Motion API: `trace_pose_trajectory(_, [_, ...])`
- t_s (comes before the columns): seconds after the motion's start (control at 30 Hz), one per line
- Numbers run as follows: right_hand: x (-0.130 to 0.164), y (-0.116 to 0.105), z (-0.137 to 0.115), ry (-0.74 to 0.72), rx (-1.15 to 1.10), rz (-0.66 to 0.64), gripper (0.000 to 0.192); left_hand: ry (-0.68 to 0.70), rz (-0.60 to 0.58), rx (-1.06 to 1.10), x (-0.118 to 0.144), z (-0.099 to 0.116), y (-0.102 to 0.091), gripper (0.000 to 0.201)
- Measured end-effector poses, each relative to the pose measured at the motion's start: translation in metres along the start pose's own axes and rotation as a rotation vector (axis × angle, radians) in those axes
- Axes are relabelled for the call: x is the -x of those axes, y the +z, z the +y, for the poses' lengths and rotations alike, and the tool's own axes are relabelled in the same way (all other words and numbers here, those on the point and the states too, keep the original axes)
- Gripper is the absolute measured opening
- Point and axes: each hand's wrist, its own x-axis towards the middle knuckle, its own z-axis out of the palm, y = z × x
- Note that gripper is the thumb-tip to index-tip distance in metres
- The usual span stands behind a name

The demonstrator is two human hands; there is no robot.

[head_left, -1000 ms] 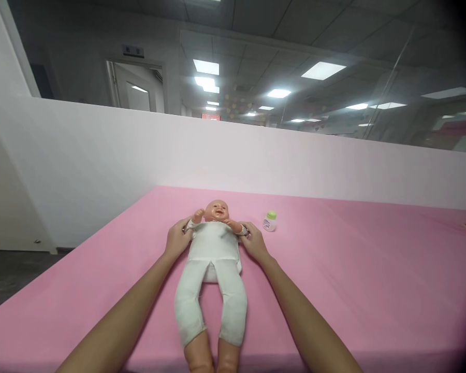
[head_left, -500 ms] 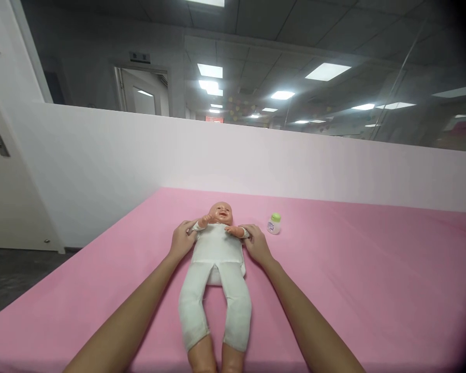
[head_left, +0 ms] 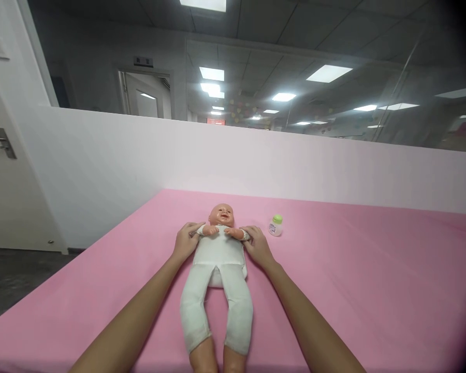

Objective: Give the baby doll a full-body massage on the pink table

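Observation:
On its back lies a baby doll [head_left: 219,251] with a white cloth body and plastic head, forearms and lower legs. Its head points away from me, and both its forearms rest across the chest. My left hand [head_left: 186,241] is closed around the doll's arm at the left of the view. Around the arm on the other side, my right hand [head_left: 257,244] is closed too, fingers on the cloth sleeve. A small clear bottle [head_left: 275,226] with a green cap stands a little beyond my right hand, apart from it.
A pink cover [head_left: 353,285] spreads over the table under the doll. Behind it runs a low white wall [head_left: 295,166] with glass above. A door with a metal handle [head_left: 5,143] stands at the left, beside dark floor [head_left: 11,274].
The doll's arm in my left hand has come down from near the chin to the chest. My right hand keeps its place on the other arm. The view has shifted slightly.

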Motion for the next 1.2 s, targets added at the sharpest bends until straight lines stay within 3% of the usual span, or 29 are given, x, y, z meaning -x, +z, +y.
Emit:
trace_pose_trajectory(0.13, [0.0022,0.0021,-0.0002,-0.026,0.018,-0.015,0.028,-0.019,-0.004,-0.012,0.0013,0.0011,0.0016,0.042])
trace_pose_trajectory(0.3, [-0.0011,-0.0002,0.0048,0.221,-0.146,0.177,0.02,-0.049,0.074,0.049,0.0014,0.0052,-0.0018,0.027])
trace_pose_trajectory(0.4, [-0.003,-0.0036,0.0078,0.266,-0.147,0.26,0.023,-0.04,0.091,0.059,0.0011,0.0044,-0.0025,0.029])
trace_pose_trajectory(0.57, [-0.0006,-0.003,0.0071,0.012,-0.015,0.026,0.035,0.084,-0.016,-0.014,0.002,-0.0005,0.0035,0.045])
trace_pose_trajectory(0.67, [0.001,-0.0013,0.0045,-0.033,0.032,-0.028,0.037,0.091,-0.012,-0.066,0.0022,-0.0014,0.0057,0.043])
trace_pose_trajectory(0.77, [-0.0003,-0.0023,0.003,0.073,-0.05,0.025,0.03,0.084,0.036,-0.087,0.0015,0.0009,0.0042,0.043])
trace_pose_trajectory(0.87, [-0.0037,-0.0054,0.0029,0.207,-0.165,0.158,0.025,0.029,0.112,-0.05,0.0009,0.0047,0.0016,0.03])
trace_pose_trajectory(0.97, [-0.0058,-0.0073,0.0023,0.257,-0.199,0.242,0.028,0.023,0.112,-0.047,0.001,0.0067,0.0005,0.028])
trace_pose_trajectory(1.1, [-0.0031,-0.0053,-0.0001,0.132,-0.11,0.074,0.029,0.113,-0.018,-0.109,0.0015,0.0047,0.002,0.049])
trace_pose_trajectory(1.2, [-0.0001,-0.0029,-0.001,0.035,-0.045,-0.044,0.032,0.127,-0.058,-0.122,0.002,0.0038,0.0034,0.05])
